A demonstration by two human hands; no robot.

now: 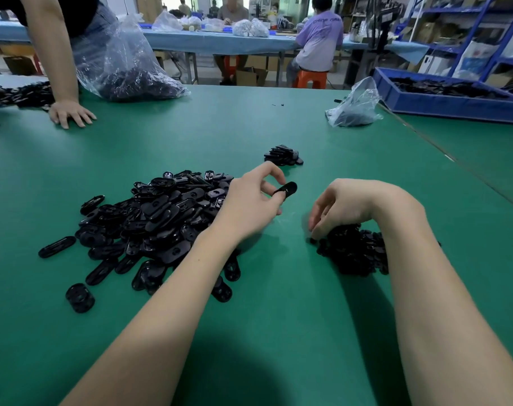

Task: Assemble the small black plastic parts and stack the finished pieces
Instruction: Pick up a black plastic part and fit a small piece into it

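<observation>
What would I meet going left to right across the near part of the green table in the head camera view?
Big pile of oval black parts → left hand pinching one black part → right hand reaching into the smaller pile.

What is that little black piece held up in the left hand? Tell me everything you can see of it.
The black piece is a small, flat, elongated oval with rounded ends, smooth and slightly glossy like moulded plastic. A faint pale mark shows on its face. The left hand pinches one end between fingertips, so it juts out to the right, tilted and lifted clear of the green table. Nothing else touches it. Its underside is hidden.
</observation>
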